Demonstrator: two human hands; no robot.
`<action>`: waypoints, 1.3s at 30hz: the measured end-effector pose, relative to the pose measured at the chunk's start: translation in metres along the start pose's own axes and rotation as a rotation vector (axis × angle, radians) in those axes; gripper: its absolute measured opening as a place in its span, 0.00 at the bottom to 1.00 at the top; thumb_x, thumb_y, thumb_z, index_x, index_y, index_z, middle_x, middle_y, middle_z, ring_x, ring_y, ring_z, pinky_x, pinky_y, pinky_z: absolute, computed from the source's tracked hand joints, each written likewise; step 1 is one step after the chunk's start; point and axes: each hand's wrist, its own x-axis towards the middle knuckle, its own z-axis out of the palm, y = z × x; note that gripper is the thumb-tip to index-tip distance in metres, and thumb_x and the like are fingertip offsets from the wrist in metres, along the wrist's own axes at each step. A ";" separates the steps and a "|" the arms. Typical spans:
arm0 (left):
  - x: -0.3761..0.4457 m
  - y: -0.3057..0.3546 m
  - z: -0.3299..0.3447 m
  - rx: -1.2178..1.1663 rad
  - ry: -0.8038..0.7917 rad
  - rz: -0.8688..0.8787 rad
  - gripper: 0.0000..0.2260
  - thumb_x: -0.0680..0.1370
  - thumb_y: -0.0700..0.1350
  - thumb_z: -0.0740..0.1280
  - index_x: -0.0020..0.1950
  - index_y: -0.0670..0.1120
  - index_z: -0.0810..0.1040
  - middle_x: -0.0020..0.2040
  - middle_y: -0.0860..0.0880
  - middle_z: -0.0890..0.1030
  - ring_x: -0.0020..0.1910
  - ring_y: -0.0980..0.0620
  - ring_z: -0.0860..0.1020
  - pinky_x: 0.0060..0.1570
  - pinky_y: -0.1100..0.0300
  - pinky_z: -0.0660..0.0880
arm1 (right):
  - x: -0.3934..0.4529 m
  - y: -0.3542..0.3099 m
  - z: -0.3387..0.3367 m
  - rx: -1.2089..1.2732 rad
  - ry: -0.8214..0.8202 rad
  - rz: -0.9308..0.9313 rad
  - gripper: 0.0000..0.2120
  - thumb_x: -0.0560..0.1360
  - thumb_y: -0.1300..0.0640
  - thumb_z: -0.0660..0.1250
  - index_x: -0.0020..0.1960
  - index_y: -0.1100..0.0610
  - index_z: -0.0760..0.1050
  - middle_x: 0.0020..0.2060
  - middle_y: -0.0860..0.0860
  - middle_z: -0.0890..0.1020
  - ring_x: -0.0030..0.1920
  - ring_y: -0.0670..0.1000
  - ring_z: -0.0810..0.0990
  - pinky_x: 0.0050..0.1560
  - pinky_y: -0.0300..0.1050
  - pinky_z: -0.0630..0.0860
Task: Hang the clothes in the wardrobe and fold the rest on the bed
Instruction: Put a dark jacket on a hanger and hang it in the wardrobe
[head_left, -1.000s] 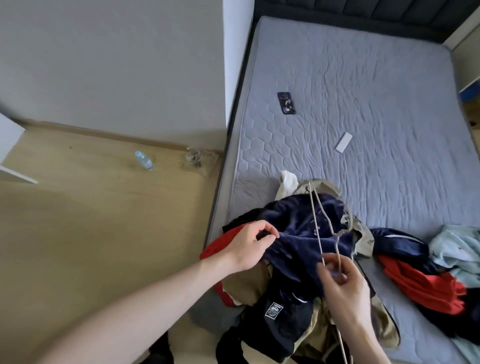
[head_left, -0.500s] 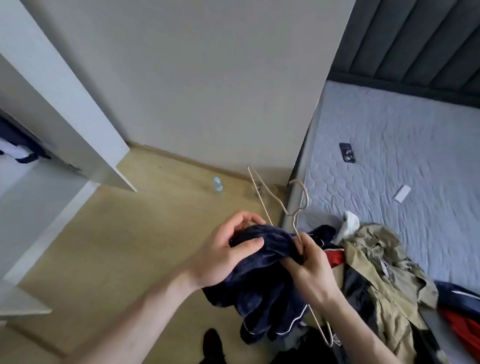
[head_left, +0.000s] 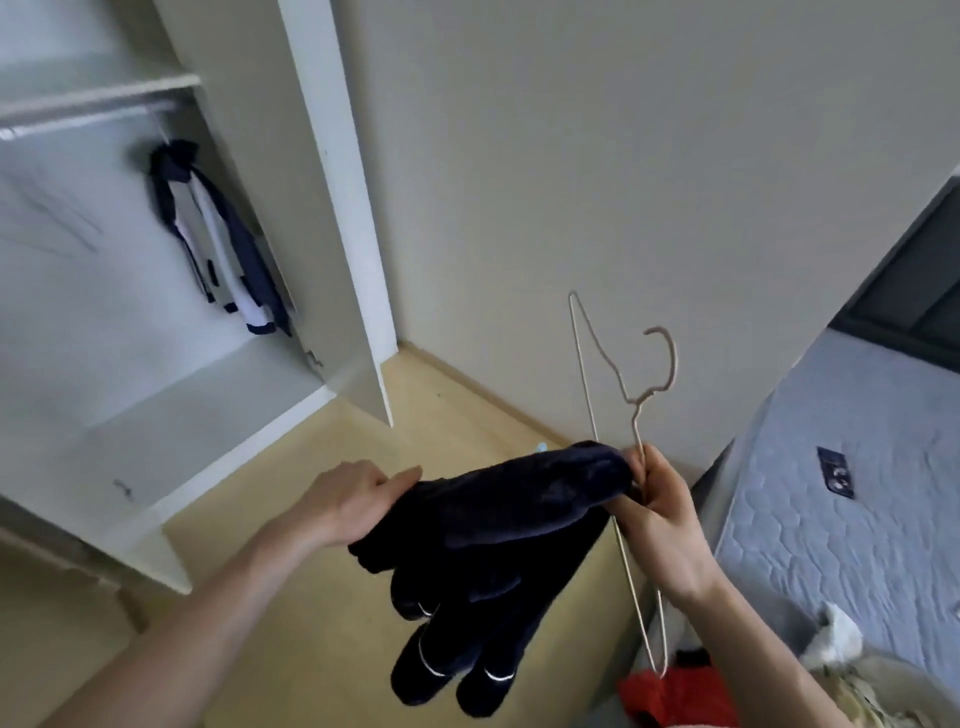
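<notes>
In front of the open white wardrobe (head_left: 332, 218), you are holding a dark navy plush garment with thin white piping (head_left: 493, 530) stretched between your hands: your left hand (head_left: 353, 499) is gripping one bunched end, while your right hand (head_left: 660, 514) is pinching the other end together with a thin pale wire hanger (head_left: 623, 441). You are, by my judgement, in the hanging step, and next you will be needing to thread the hanger into the garment, then hook it on the wardrobe's rail (head_left: 88, 122) beside the navy-and-white jacket (head_left: 218, 234) already hanging there. The garment is looking thick, soft and crumpled, with its cuffed ends dangling below your hands.

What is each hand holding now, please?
Left hand: grips the navy garment.
Right hand: holds the wire hanger and the garment.
</notes>
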 end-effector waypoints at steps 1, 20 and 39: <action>0.002 -0.013 -0.002 0.010 0.027 -0.051 0.29 0.71 0.73 0.57 0.30 0.48 0.70 0.26 0.55 0.73 0.26 0.53 0.74 0.36 0.56 0.74 | 0.002 -0.001 0.006 -0.004 -0.047 -0.010 0.21 0.71 0.65 0.68 0.36 0.43 0.62 0.33 0.42 0.68 0.35 0.43 0.66 0.36 0.34 0.69; -0.022 -0.021 0.078 -1.048 0.246 -0.553 0.10 0.77 0.43 0.58 0.47 0.43 0.79 0.43 0.45 0.81 0.41 0.46 0.79 0.39 0.58 0.74 | 0.027 0.040 -0.034 -0.393 -0.388 0.189 0.11 0.62 0.70 0.58 0.39 0.59 0.61 0.32 0.52 0.69 0.34 0.52 0.68 0.31 0.52 0.66; -0.036 -0.003 -0.018 -0.887 0.634 -0.244 0.05 0.81 0.52 0.65 0.52 0.53 0.80 0.50 0.49 0.84 0.49 0.49 0.82 0.47 0.54 0.79 | 0.067 -0.014 -0.015 -0.626 -0.605 -0.042 0.29 0.83 0.34 0.54 0.37 0.54 0.76 0.28 0.48 0.65 0.29 0.47 0.64 0.34 0.43 0.65</action>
